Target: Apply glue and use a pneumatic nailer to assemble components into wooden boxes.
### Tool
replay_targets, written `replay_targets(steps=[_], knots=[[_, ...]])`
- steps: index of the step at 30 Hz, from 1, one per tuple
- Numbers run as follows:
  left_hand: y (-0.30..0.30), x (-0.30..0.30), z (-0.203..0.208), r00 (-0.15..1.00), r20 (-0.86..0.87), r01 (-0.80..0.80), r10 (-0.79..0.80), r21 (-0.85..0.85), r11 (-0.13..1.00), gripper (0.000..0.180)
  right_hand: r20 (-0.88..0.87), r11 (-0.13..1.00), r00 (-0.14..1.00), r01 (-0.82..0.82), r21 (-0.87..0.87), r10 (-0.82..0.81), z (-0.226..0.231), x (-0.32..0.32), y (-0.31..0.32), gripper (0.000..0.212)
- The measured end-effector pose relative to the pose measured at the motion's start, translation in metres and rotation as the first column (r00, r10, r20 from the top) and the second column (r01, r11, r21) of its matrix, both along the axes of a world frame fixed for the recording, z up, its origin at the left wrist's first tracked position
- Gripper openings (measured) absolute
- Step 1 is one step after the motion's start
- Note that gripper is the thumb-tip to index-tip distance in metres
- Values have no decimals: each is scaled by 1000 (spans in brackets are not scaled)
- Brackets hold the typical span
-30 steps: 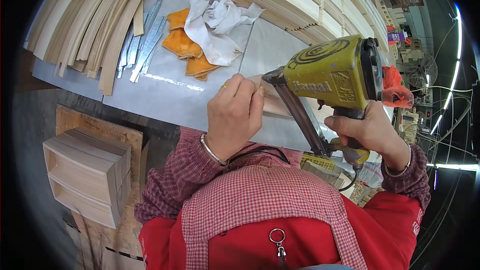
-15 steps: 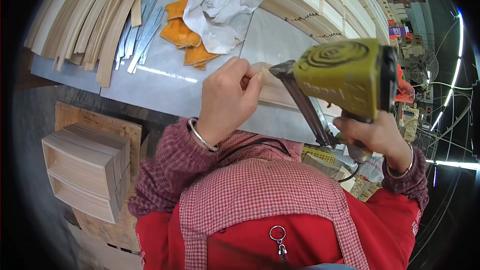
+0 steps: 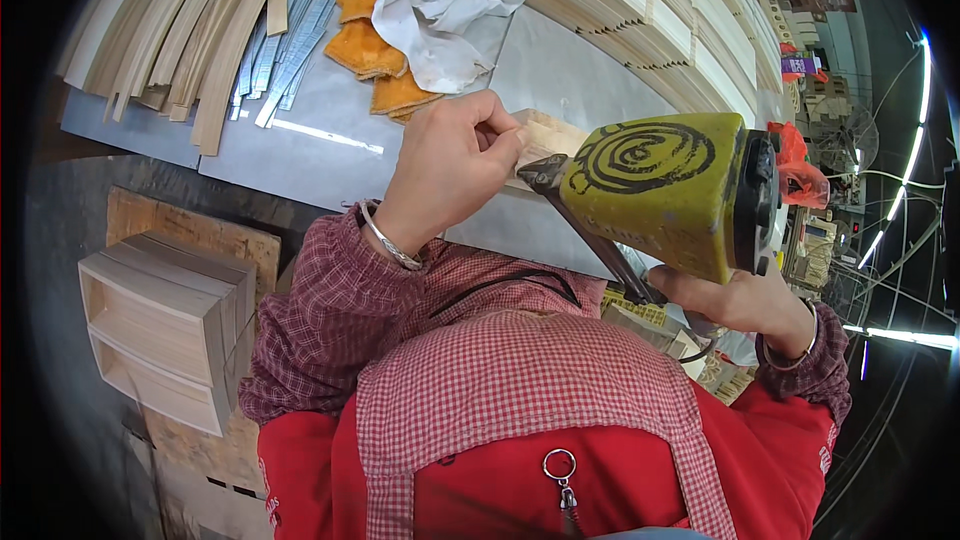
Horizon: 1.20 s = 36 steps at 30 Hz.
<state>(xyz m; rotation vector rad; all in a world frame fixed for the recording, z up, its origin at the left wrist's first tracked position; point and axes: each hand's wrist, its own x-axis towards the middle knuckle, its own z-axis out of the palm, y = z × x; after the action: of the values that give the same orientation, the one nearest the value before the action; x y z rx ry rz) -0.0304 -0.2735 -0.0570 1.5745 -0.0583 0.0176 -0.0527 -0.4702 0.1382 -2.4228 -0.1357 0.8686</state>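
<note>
A person in a red-and-white checked apron [image 3: 520, 370] works at a smooth grey tabletop [image 3: 320, 165], the right hand [image 3: 735, 300] wrapped around the grip of a scuffed yellow-green nail gun [image 3: 650, 185], its boxy body marked with a dark spiral; the gun's dark metal nose stands at the near edge of a pale, flat-faced wooden piece [image 3: 552, 135], though whether the two touch cannot be told; the left hand [image 3: 450, 165] is at the left end of that piece, its fingers curled in and thumb drawn close to the forefinger, but whether they pinch the wood cannot be made out; beyond lie a crumpled white cloth [image 3: 440, 30], a fuzzy orange cloth [image 3: 365, 48] and thin, shiny metal strips [image 3: 290, 50], beside long, curved wooden slats [image 3: 150, 50]; stacked pale wooden lengths [image 3: 650, 10] line the far side; at lower left, box-shaped wooden frames [image 3: 150, 330], their hollow compartments showing bare wood inside, rest on a rough wooden board [image 3: 145, 210]; at right hangs a thin, wrinkled red plastic bag [image 3: 800, 175], its contents unclear.
</note>
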Motion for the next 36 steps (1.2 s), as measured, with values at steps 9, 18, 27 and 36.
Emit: replay_targets(steps=[9, 18, 27, 36], knots=[[0, 0, 0, 998, 55, -15, 14, 22, 1000, 13, 168, 934, 919, -348, -83, 357, 0, 0, 2, 43], [13, -13, -8, 999, -49, 11, -16, -104, 995, 14, 93, 863, 887, 461, -209, -452, 20, -37, -29, 26], [-14, -35, -41, 889, 428, -250, 165, 150, 957, 38, 448, 691, 608, 723, 28, -655, 1, -84, -187, 18], [-18, -6, -3, 972, 233, -120, -29, 597, 793, 52, 547, 542, 575, 804, -242, -608, -99, -133, -374, 25]])
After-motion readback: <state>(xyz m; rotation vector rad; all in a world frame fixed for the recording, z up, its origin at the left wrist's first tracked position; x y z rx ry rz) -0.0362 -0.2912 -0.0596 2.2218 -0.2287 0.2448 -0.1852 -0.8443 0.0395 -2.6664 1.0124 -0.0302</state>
